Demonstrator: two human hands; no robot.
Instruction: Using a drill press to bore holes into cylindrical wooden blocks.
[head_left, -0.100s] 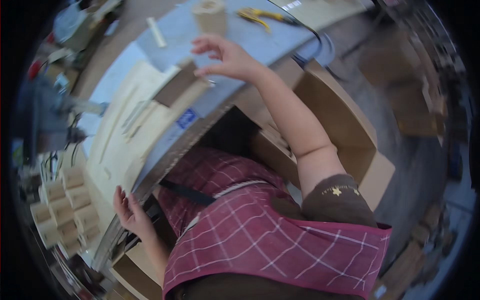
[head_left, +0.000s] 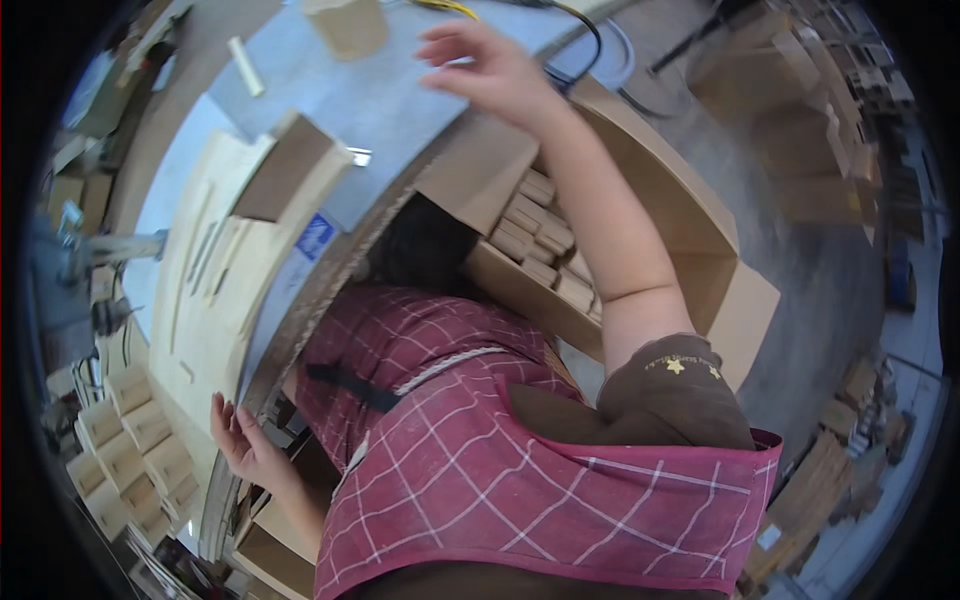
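My right hand (head_left: 487, 68) hangs over the blue-grey tabletop (head_left: 400, 125) near the far end, its fingers apart with nothing between them. Near it stand a round wooden block (head_left: 346, 27) and a small metal piece (head_left: 360, 157). At the table's near left edge my left hand (head_left: 250, 446) is held empty with loosely spread fingers. Between the hands lies a pale wooden board (head_left: 185, 335), bearing thin strips and a dark brown block (head_left: 284, 170). Beside my left hand stand stacked wooden blocks (head_left: 147, 425).
An open cardboard box (head_left: 700, 200) holding several small wooden pieces (head_left: 540, 225) stands under my right arm. Another cardboard box (head_left: 275, 545) sits below my left forearm. A yellow-handled tool (head_left: 447, 8) and a black cable (head_left: 590, 30) lie at the far table edge.
The whole view has shifted, with the table sliding left and up. My right hand has moved away from the brown block, up and to the right. Wooden pieces in the box now show more.
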